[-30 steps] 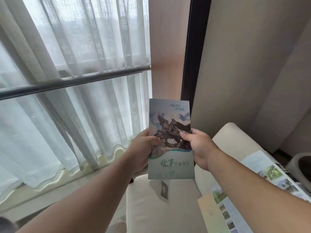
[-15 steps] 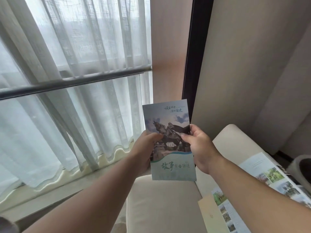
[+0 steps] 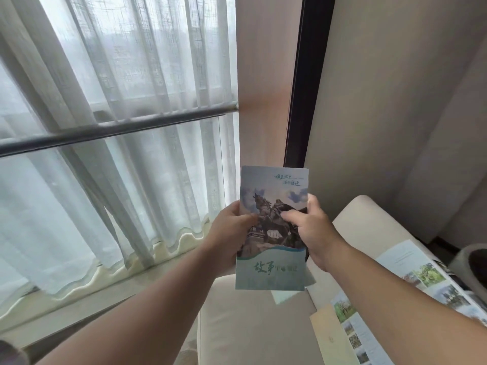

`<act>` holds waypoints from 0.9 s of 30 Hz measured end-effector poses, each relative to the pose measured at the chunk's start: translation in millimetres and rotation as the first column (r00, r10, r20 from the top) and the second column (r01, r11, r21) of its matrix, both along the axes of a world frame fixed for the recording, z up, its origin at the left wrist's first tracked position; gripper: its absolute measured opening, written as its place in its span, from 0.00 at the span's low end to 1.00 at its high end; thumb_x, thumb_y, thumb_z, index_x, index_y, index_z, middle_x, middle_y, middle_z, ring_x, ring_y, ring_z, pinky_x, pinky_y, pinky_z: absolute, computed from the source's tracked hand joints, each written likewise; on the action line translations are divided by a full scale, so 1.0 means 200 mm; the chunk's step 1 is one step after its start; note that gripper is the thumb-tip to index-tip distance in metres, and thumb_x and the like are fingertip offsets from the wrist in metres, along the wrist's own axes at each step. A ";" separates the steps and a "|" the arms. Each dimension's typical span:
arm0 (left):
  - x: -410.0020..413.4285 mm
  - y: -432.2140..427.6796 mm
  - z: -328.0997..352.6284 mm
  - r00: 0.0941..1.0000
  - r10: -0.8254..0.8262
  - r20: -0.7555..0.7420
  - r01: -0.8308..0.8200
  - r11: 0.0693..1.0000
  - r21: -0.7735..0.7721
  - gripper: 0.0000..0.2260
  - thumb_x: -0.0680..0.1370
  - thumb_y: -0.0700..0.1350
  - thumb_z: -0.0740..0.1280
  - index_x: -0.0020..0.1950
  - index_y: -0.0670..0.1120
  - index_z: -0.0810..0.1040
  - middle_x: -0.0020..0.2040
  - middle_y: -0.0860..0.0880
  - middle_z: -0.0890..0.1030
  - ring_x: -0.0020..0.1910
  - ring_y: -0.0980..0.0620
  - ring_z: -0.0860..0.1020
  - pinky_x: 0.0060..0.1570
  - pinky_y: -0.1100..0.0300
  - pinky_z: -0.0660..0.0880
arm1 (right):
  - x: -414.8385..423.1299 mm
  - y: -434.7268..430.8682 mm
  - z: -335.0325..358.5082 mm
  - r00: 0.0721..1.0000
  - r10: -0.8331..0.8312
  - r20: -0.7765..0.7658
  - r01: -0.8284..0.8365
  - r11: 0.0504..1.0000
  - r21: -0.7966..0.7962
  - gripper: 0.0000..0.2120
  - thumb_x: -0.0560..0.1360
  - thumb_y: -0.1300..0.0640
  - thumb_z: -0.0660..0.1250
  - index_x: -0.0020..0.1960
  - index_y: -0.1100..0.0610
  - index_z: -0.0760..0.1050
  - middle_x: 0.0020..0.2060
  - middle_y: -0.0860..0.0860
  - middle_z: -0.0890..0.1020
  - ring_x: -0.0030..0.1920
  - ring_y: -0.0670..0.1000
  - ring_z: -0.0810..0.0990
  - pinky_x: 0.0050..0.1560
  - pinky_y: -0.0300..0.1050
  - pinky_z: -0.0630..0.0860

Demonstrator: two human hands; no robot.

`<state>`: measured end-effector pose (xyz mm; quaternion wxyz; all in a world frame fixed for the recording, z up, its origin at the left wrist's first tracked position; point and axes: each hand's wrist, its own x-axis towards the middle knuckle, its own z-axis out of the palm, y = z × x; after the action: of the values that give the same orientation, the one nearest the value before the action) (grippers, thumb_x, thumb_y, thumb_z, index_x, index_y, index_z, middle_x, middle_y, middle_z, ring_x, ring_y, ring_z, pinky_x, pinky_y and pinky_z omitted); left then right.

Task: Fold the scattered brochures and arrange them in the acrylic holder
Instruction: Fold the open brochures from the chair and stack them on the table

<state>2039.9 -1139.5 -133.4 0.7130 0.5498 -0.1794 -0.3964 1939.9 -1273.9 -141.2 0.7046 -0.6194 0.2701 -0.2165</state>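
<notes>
Both hands are up in front of the person, and the folded brochure point(image 3: 272, 241) stands upright between them, held in the air above the far end of a cream sofa point(image 3: 250, 330). The left hand point(image 3: 229, 233) grips the left edge, thumb laid across the cover and fingers curled behind. The right hand point(image 3: 316, 233) pinches the right edge the same way, thumb on the front. The top and bottom edges are free, with open air above and below. A corner of paper pokes out behind the lower right corner.

On the cover is a horse-and-rider statue under a cloudy sky, with a pale green band beneath it. The large green characters there read 故事; the smaller ones beside them are too blurred to read, and so are the two lines of script at the top right.

To the right, unfolded brochures point(image 3: 421, 280) with small landscape photos lie spread on the sofa, partly under the right forearm, leaving bare cushion to their left. A round grey container point(image 3: 463, 259) sits at the right edge of view. Left of the sofa, sheer white curtains point(image 3: 118, 180) hang in front of a window crossed by a metal rail point(image 3: 105, 130). A dark vertical strip point(image 3: 297, 101) separates a narrow wall section from beige panels point(image 3: 395, 101).
</notes>
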 end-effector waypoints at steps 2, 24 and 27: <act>-0.01 0.01 0.00 0.997 -0.072 0.000 0.072 0.997 -0.035 0.11 0.77 0.32 0.61 0.56 0.39 0.78 0.48 0.37 0.85 0.43 0.38 0.85 0.36 0.51 0.81 | 0.00 -0.02 -0.01 1.000 0.006 0.014 -0.007 0.996 0.088 0.16 0.74 0.59 0.69 0.60 0.50 0.73 0.48 0.54 0.86 0.46 0.57 0.86 0.49 0.60 0.82; -0.01 -0.04 0.00 0.985 0.140 0.104 -0.150 0.983 0.105 0.14 0.77 0.37 0.65 0.61 0.48 0.74 0.49 0.39 0.84 0.41 0.42 0.85 0.33 0.54 0.80 | 0.01 -0.06 0.02 0.993 0.109 0.054 -0.115 0.986 0.120 0.11 0.81 0.63 0.62 0.61 0.56 0.75 0.51 0.58 0.85 0.49 0.60 0.85 0.49 0.59 0.82; -0.04 -0.03 0.00 0.974 0.191 0.118 -0.204 0.974 0.100 0.08 0.78 0.36 0.65 0.56 0.40 0.77 0.45 0.39 0.85 0.39 0.42 0.85 0.32 0.55 0.80 | 0.05 -0.07 -0.02 0.997 0.070 0.021 -0.070 0.998 -0.003 0.12 0.78 0.58 0.66 0.60 0.49 0.74 0.52 0.53 0.84 0.49 0.58 0.85 0.48 0.60 0.83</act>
<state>2032.5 -1144.8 -133.2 0.7063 0.6246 -0.1394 -0.3026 1949.0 -1288.7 -144.6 0.7138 -0.6271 0.2407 -0.1985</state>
